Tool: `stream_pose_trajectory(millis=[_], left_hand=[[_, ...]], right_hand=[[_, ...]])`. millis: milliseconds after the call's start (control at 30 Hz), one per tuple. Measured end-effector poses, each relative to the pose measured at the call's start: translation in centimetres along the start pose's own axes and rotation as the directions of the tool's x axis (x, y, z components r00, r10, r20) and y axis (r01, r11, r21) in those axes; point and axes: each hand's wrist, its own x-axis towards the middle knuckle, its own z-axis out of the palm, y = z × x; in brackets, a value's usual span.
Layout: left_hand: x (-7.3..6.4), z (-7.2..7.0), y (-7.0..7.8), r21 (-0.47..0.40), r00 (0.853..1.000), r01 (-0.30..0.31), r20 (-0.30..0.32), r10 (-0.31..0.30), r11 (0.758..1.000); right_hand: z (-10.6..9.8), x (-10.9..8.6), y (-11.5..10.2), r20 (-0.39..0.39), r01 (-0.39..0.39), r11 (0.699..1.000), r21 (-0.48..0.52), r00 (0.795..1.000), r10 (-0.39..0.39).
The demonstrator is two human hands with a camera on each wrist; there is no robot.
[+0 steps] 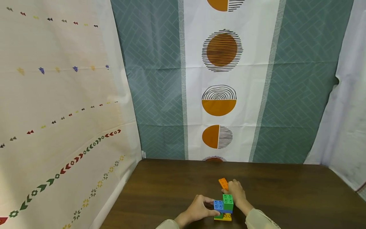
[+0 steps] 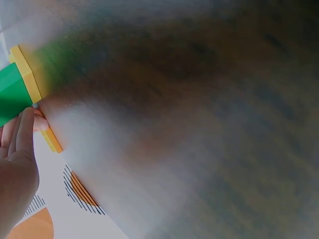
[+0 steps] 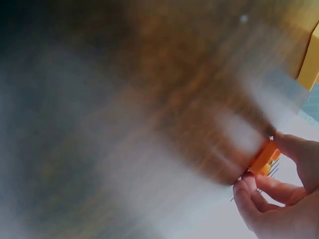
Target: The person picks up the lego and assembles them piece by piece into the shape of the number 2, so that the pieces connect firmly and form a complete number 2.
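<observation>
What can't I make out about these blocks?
Head view: lower green block, partly hidden by left hand and blue block.
Left wrist view: green block, cut off by the left edge.
Right wrist view: orange block, partly covered by right hand; yellow block, cut off by the right edge.

We looked across a dark brown, wood-grained tabletop (image 1: 160,184) that caught a pale, blurred sheen. Behind it we saw a grey-green patterned cloth (image 1: 154,95) whose white central band (image 1: 257,95) bore ochre and black-lined circles (image 1: 221,50). Cream cloth with small coloured motifs (image 1: 63,105) hung left of us, whitish cloth (image 1: 349,127) right.
</observation>
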Motion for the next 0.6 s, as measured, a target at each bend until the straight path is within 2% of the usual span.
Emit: stream_pose_trajectory(millis=[100,200,367,600], left_hand=[[0.1,0.0,-0.1,0.009,1.0,0.013,-0.007,-0.013,1.0],[0.1,0.2,-0.1,0.001,0.999,0.028,-0.022,-0.028,1.0],[0.0,0.2,0.1,0.007,0.999,0.047,-0.026,-0.046,0.999],[-0.1,-0.1,0.0,0.024,0.999,0.048,-0.017,-0.047,0.999]], right_hand=[[-0.1,0.1,0.2,0.009,-0.003,1.0,0.028,1.0,0.002],[-0.4,0.4,0.7,0.035,-0.032,0.993,0.111,0.999,0.028],[-1.0,0.9,1.9,0.077,-0.103,0.96,0.261,0.993,0.086],[-1.5,1.0,3.2,0.047,-0.107,0.942,0.318,0.994,0.097]])
